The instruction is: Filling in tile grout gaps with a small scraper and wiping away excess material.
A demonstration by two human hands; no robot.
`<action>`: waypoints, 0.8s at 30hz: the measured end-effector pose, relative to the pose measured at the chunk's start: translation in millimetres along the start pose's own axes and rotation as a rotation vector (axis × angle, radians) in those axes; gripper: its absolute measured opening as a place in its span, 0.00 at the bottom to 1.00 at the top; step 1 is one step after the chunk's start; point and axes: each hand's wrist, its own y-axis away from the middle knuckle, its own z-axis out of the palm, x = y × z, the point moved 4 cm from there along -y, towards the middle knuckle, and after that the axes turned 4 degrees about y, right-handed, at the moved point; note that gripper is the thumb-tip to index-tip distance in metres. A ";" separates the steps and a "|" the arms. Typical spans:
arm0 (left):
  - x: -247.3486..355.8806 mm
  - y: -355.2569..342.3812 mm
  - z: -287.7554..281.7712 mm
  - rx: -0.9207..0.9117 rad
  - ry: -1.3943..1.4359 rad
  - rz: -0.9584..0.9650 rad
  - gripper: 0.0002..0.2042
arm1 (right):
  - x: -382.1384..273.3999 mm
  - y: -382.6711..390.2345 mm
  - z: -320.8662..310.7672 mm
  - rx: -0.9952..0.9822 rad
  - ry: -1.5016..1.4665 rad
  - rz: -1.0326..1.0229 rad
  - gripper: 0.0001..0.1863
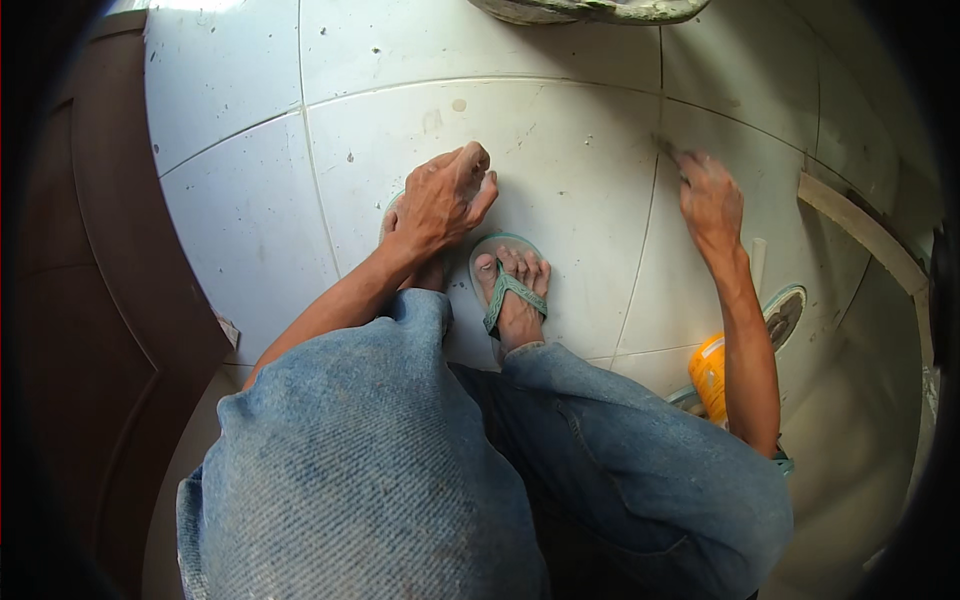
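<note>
My left hand [440, 198] hovers above my left foot with its fingers curled in and the thumb against them. Its palm is hidden, so I cannot see whether it holds anything. My right hand [712, 205] is out to the right over the tiled floor [560, 150], its fingers drawn together. A short dark tip [667, 148], smeared by motion, points up and left from its fingers; I cannot tell what it is. Below them, my right foot wears a green thong sandal [513, 290].
A yellow container [708, 376] lies beside my right forearm, near an oval object [785, 316] with a pale rim. A narrow brown strip [865, 228] runs along the right. The dark wooden panel [110, 230] stands at left. A worn greyish rim [590, 12] juts in at the top.
</note>
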 end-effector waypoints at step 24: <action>-2.1 8.0 -8.1 -0.267 -0.123 0.166 0.12 | 9.6 -22.8 -3.1 0.061 -0.096 0.129 0.18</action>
